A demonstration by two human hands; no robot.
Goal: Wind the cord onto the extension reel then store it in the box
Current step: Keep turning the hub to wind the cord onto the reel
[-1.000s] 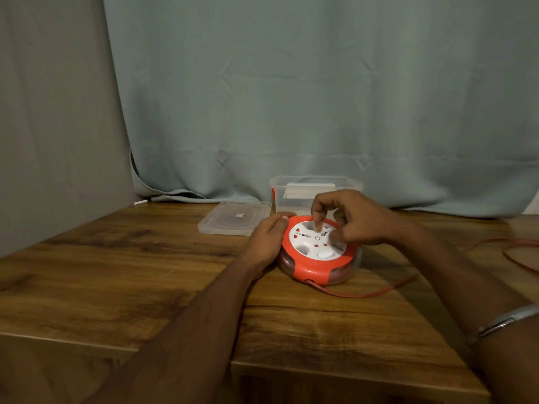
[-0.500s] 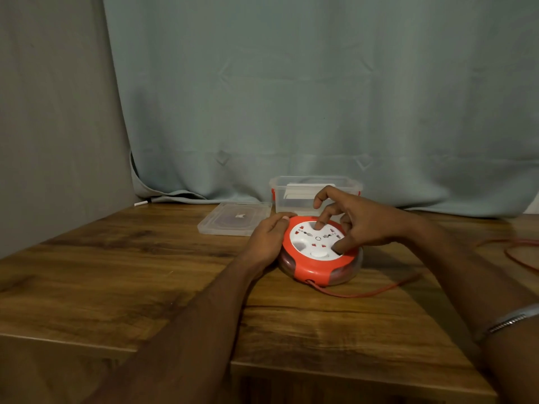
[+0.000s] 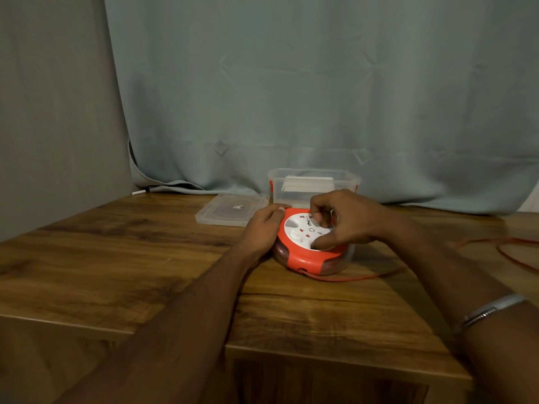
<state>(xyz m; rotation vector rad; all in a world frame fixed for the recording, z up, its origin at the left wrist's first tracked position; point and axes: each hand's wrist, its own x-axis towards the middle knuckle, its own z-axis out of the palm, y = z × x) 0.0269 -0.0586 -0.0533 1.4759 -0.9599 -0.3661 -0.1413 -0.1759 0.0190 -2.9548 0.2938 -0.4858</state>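
Observation:
A round red extension reel with a white socket face lies flat on the wooden table. My left hand clasps its left rim. My right hand rests on the white face, fingertips and thumb pressed into it. The red cord leaves the reel's front and trails right across the table to loose loops at the right edge. Behind the reel stands the clear plastic box, open, with something white inside.
The box's clear lid lies flat on the table to the left of the box. A pale curtain hangs behind the table and a grey wall stands at the left. The table's front edge is near me.
My right hand has turned on the reel's white face, its fingers shifting from stretched toward the back to curled over it. The left hand has stayed on the rim.

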